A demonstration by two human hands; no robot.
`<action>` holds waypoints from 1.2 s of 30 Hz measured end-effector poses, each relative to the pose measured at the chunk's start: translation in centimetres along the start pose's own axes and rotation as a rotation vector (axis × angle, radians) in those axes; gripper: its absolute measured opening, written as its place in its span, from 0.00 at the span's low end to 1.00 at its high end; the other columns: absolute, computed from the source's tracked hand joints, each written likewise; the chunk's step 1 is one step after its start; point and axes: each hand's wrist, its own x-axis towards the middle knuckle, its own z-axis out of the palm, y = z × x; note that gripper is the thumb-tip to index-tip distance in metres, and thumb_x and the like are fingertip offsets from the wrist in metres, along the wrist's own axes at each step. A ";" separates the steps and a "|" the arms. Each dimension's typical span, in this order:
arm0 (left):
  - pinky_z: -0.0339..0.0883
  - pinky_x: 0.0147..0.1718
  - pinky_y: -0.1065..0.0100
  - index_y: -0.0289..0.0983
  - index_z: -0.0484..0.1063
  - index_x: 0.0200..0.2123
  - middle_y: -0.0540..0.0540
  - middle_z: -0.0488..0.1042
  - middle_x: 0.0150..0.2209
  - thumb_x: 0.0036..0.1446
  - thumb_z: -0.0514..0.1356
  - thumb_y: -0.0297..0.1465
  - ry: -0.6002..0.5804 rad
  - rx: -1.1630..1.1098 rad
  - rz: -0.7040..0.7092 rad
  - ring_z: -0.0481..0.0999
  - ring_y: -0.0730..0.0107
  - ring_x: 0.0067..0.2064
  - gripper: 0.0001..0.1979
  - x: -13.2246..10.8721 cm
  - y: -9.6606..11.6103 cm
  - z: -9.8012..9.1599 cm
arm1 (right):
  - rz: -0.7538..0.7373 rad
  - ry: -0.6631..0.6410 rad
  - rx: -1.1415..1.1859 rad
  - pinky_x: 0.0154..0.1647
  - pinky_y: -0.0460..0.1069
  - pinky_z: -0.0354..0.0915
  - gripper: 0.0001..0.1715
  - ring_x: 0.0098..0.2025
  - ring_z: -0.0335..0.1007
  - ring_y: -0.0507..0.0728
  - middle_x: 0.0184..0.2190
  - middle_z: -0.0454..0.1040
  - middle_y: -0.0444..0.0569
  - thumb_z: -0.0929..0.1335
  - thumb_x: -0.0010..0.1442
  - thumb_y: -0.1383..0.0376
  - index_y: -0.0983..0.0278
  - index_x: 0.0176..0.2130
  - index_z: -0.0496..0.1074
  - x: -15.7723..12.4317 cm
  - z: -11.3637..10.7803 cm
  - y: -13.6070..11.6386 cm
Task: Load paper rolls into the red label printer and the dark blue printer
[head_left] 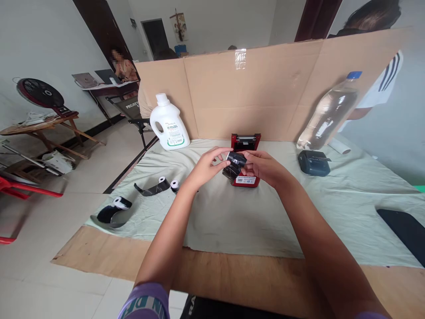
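Observation:
A small black roll (236,159) with a white end is held between my left hand (212,165) and my right hand (260,166). My left fingers grip its white end, and my right fingers close on its other end. A dark loose strip (230,173) hangs below the roll. Just behind and beneath my hands is a red and black device (246,180) with its lid (245,141) raised; my hands hide its middle. Further left on the cloth lie more black rolls (122,203) with white ends, some partly unrolled, one of them (174,184) beside my left forearm.
Along the cardboard screen (252,88) stand a white jug (169,124) at left and a large clear bottle (328,115) at right. A dark box (314,162), a white tube (339,146) and a black flat object (403,228) lie on the right. People are beyond the screen.

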 end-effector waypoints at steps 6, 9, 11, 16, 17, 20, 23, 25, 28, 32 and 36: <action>0.62 0.33 0.72 0.41 0.75 0.55 0.46 0.77 0.40 0.62 0.61 0.37 -0.026 -0.017 -0.039 0.73 0.65 0.44 0.19 0.0 0.1 -0.2 | -0.021 0.058 -0.054 0.27 0.48 0.60 0.23 0.26 0.66 0.52 0.30 0.74 0.47 0.71 0.60 0.48 0.61 0.47 0.76 0.3 0.2 0.3; 0.63 0.33 0.71 0.41 0.76 0.55 0.45 0.77 0.42 0.61 0.62 0.37 -0.038 -0.015 -0.024 0.73 0.65 0.43 0.19 0.0 0.2 -0.2 | 0.000 0.066 -0.102 0.25 0.48 0.58 0.22 0.25 0.64 0.52 0.28 0.73 0.46 0.73 0.57 0.51 0.62 0.45 0.76 0.3 0.3 0.3; 0.63 0.34 0.71 0.42 0.76 0.55 0.45 0.77 0.43 0.61 0.63 0.37 -0.038 -0.012 -0.021 0.73 0.65 0.43 0.19 0.0 0.3 -0.1 | 0.015 0.051 -0.113 0.25 0.48 0.56 0.21 0.25 0.63 0.51 0.26 0.71 0.45 0.74 0.55 0.52 0.63 0.42 0.76 0.3 0.4 0.3; 0.65 0.40 0.69 0.43 0.74 0.58 0.45 0.78 0.46 0.64 0.60 0.38 -0.047 -0.022 0.008 0.74 0.66 0.43 0.20 -0.1 0.3 0.0 | -0.044 -0.020 -0.173 0.24 0.47 0.55 0.22 0.25 0.64 0.51 0.24 0.71 0.44 0.72 0.58 0.50 0.64 0.43 0.76 0.3 0.1 0.7; 0.65 0.41 0.69 0.43 0.74 0.58 0.45 0.78 0.46 0.64 0.60 0.38 -0.054 -0.025 0.013 0.74 0.65 0.43 0.20 -0.1 0.2 0.0 | -0.056 -0.028 -0.203 0.24 0.47 0.54 0.23 0.24 0.64 0.52 0.24 0.71 0.44 0.72 0.59 0.49 0.63 0.45 0.76 0.3 0.0 0.8; 0.65 0.42 0.68 0.41 0.75 0.56 0.45 0.78 0.44 0.65 0.58 0.40 -0.069 -0.032 -0.005 0.75 0.64 0.44 0.19 -0.1 0.1 0.1 | -0.076 -0.050 -0.279 0.23 0.47 0.54 0.25 0.24 0.65 0.52 0.23 0.72 0.43 0.70 0.61 0.48 0.62 0.50 0.75 0.3 -0.1 1.0; 0.65 0.42 0.67 0.40 0.76 0.52 0.46 0.78 0.39 0.67 0.56 0.41 -0.065 -0.050 -0.032 0.75 0.64 0.41 0.18 0.0 0.2 0.4 | -0.093 -0.064 -0.344 0.24 0.47 0.56 0.25 0.24 0.66 0.52 0.24 0.72 0.43 0.69 0.63 0.48 0.62 0.50 0.75 0.2 0.1 0.8; 0.65 0.41 0.67 0.39 0.77 0.50 0.47 0.78 0.36 0.67 0.56 0.42 -0.056 -0.055 -0.048 0.74 0.64 0.39 0.18 0.0 0.3 0.7 | -0.094 -0.050 -0.398 0.24 0.48 0.58 0.23 0.24 0.66 0.52 0.25 0.73 0.44 0.68 0.63 0.48 0.62 0.48 0.76 0.1 0.4 0.7; 0.64 0.40 0.67 0.39 0.78 0.47 0.48 0.76 0.33 0.67 0.55 0.42 -0.035 -0.037 -0.074 0.73 0.65 0.37 0.17 0.0 0.6 1.1 | -0.099 -0.007 -0.456 0.27 0.49 0.63 0.21 0.27 0.68 0.53 0.30 0.76 0.46 0.71 0.61 0.49 0.61 0.45 0.78 0.0 0.7 0.7; 0.64 0.36 0.68 0.40 0.76 0.51 0.50 0.72 0.31 0.65 0.58 0.42 -0.045 -0.061 -0.056 0.71 0.68 0.34 0.17 -0.1 0.6 1.5 | -0.096 0.072 -0.402 0.32 0.51 0.68 0.20 0.35 0.72 0.58 0.37 0.78 0.49 0.74 0.57 0.51 0.60 0.45 0.79 0.2 0.6 0.9; 0.63 0.34 0.68 0.41 0.73 0.54 0.51 0.69 0.30 0.61 0.62 0.38 -0.097 -0.131 0.004 0.69 0.68 0.33 0.19 -0.1 0.3 1.3 | -0.062 0.117 -0.357 0.31 0.51 0.68 0.24 0.37 0.72 0.58 0.41 0.78 0.50 0.75 0.55 0.51 0.59 0.49 0.77 0.5 0.2 1.0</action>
